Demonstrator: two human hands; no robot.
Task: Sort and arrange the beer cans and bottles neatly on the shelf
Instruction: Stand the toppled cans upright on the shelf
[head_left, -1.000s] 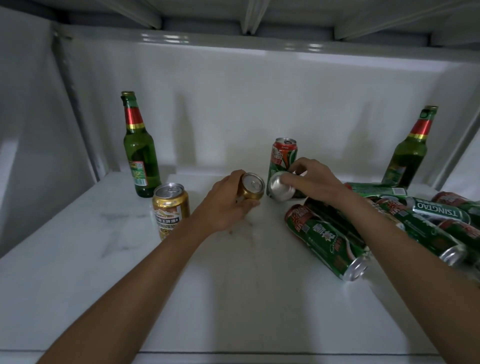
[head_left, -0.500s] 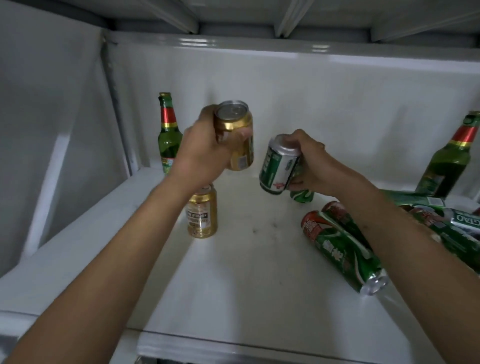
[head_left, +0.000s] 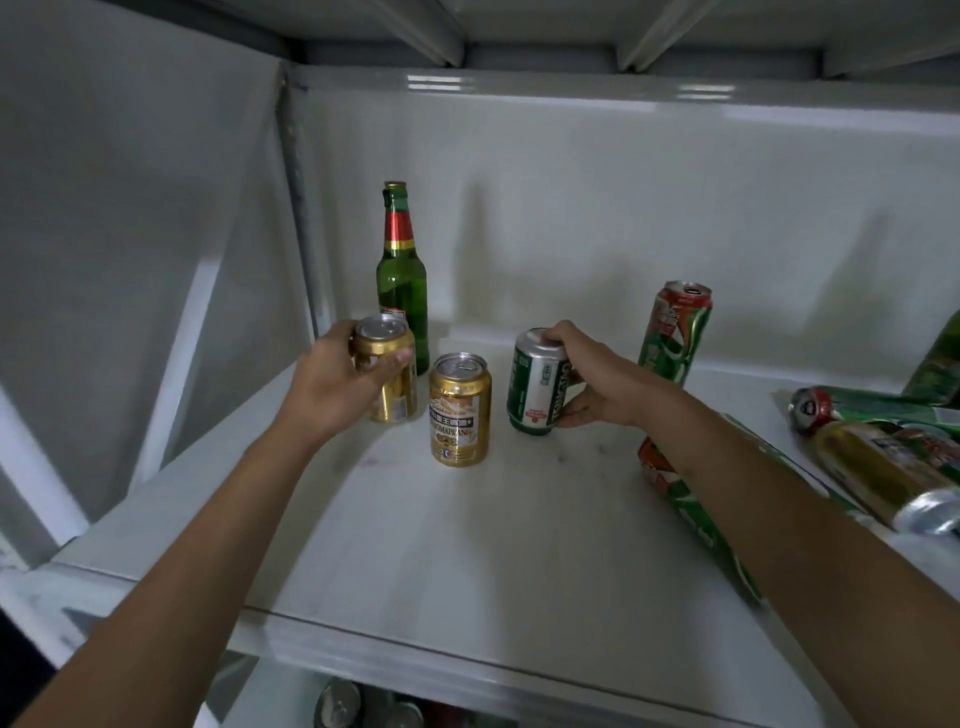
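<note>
Two cans gripped: my left hand (head_left: 337, 379) wraps a gold can (head_left: 387, 374) whose base could clip the standing gold can (head_left: 460, 410) at its three o'clock, while my right hand (head_left: 597, 382) steadies the green Tsingtao can (head_left: 537, 387), landing tilted and liable to tip.

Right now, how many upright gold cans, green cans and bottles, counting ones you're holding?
Gold cans: 2, held gold can in left hand, free gold can
Green cans: 2, short green can in right hand, tall green can
Bottles: 1, green bottle
Total: 5
Cut-off green shape, right edge: uncounted.
</note>
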